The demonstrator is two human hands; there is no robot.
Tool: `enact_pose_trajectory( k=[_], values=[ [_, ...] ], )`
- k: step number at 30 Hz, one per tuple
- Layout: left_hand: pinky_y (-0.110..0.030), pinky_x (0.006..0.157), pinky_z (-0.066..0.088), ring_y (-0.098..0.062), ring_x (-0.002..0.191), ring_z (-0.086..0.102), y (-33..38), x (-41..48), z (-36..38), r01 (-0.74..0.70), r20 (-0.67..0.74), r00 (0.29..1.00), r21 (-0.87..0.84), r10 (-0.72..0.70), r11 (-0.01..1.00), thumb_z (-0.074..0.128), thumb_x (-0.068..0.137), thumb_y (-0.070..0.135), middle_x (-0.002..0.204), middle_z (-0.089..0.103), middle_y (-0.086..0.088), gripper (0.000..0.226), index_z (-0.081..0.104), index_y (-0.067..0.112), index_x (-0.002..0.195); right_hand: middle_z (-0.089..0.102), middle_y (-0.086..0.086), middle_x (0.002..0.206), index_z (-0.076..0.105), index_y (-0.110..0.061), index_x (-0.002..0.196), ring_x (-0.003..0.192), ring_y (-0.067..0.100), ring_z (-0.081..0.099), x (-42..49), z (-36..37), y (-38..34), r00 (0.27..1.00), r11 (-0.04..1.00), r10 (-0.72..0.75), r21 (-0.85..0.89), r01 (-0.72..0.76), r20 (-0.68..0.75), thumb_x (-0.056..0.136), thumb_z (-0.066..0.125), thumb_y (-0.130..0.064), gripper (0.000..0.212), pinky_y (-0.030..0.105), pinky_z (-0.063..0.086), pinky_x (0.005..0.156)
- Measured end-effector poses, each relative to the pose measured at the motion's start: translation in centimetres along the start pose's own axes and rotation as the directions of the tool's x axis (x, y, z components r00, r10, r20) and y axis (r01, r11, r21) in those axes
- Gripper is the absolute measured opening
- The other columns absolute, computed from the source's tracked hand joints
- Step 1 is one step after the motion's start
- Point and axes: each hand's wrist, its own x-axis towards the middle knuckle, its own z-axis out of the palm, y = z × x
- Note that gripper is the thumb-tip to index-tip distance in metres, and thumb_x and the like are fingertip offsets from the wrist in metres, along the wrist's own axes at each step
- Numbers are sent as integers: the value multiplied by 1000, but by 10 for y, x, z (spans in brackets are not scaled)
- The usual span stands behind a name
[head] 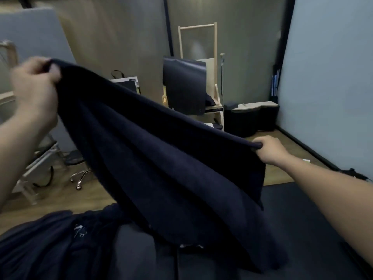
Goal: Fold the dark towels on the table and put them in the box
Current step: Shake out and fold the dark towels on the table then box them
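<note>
A dark navy towel (161,168) hangs spread in the air between my two hands, its top edge slanting down from left to right. My left hand (34,91) grips the upper left corner, raised high. My right hand (270,150) pinches the right corner, lower and farther out. The towel's lower part drapes down onto the dark table (302,229). More dark towels (50,245) lie crumpled on the table at the lower left. I see no box in this view.
Beyond the table is a wooden floor (282,172) with a wheeled chair base (79,177) at the left. A wooden frame with a dark panel (184,87) and a black bin (240,120) stand at the back wall.
</note>
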Motion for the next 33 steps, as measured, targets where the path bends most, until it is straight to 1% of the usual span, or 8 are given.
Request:
enact_pose_trajectory(
  k=[3,5,9,13,22,25,28,33],
  values=[
    [-33,88,52,-5,83,55,6,-41,19,8,-21,1000,218,-3,976,60,78,13,93,57,10,30,61,32,101,73,13,106,75,-15,101,108,32,63,11,-15,-39,982,987,-131,74,142,-136,86,48,3,36,25,38,81],
    [-33,92,46,-12,98,56,35,-78,56,-129,242,968,228,72,965,74,79,19,110,56,6,53,53,25,128,73,8,111,75,-11,107,107,23,62,11,-21,-93,928,927,-340,114,358,-152,83,48,8,41,18,37,84],
    [-25,96,38,-11,114,49,78,-129,133,-310,692,707,115,148,944,82,77,29,124,50,5,90,24,23,147,69,-7,87,74,-23,91,83,8,60,-21,-31,-194,736,713,-662,183,677,-145,75,58,4,35,18,46,74],
    [-24,72,39,-24,97,63,76,-119,150,-387,554,786,96,274,917,67,79,5,96,65,3,33,60,26,104,66,-3,78,71,-16,87,75,14,59,-25,-33,-200,726,703,-668,182,688,-165,74,66,-2,20,25,47,70],
    [-38,74,60,-19,81,68,75,-41,83,-79,120,989,-60,85,995,42,61,4,76,70,5,42,72,30,72,63,-2,76,67,-22,83,81,17,59,8,-29,-107,939,933,-341,134,334,33,88,67,-7,15,25,41,67],
    [-37,86,58,-22,89,67,69,-48,81,-63,313,950,219,-9,974,52,66,9,93,71,-2,33,68,28,88,62,5,75,67,-17,78,72,15,58,15,-53,-128,936,820,-307,451,351,-171,86,63,3,22,28,51,59],
    [-31,93,52,-17,103,64,99,-82,113,-186,616,784,116,77,976,71,67,14,114,66,-2,58,57,20,123,63,-2,71,69,-22,77,63,3,58,-3,-68,-191,834,646,-490,536,543,-254,80,62,4,27,24,50,52],
    [-34,75,54,-10,78,63,126,-92,136,-211,555,795,-127,246,969,69,72,8,83,71,-3,16,69,18,85,61,-6,63,61,-27,67,61,8,54,-19,-56,-237,783,551,-510,564,616,-357,65,71,-21,12,30,46,60]
  ],
)
